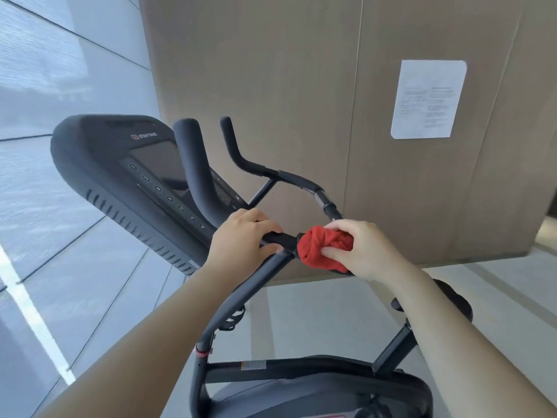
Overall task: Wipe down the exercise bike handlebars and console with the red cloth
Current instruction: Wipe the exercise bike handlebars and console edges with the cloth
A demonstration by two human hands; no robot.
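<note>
**handlebar wipe in hand, console not yet touched**

the right hand (pixel 372 251) has its fingers (pixel 334 253) clenched round the red cloth (pixel 324 245). the cloth is bunched into a wad and pressed onto the cross tube of the handlebars (pixel 193 164), just beside the joint where the stem (pixel 256 285) meets the tube. the left hand (pixel 241 236) is on the other side of that joint, close to the cloth but not touching it. its fingers are curled over the tube and grasping it, apparently to steady the bike.

the step in hand looks like the handlebar pass, at the middle of the bar. the 2 upright horns and the outer bend beyond the right hand show no cloth on them. the console (pixel 99 164), with its dark screen and row of buttons, sits well apart from the cloth.

the next move probably calls for sliding the wad outward along the tube and round the bend, keeping the cloth wrapped so it wipes all sides. the left hand would then have to let go so the stretch under it can be wiped. the console would want the cloth opened flatter and a lighter touch over the buttons.
</note>
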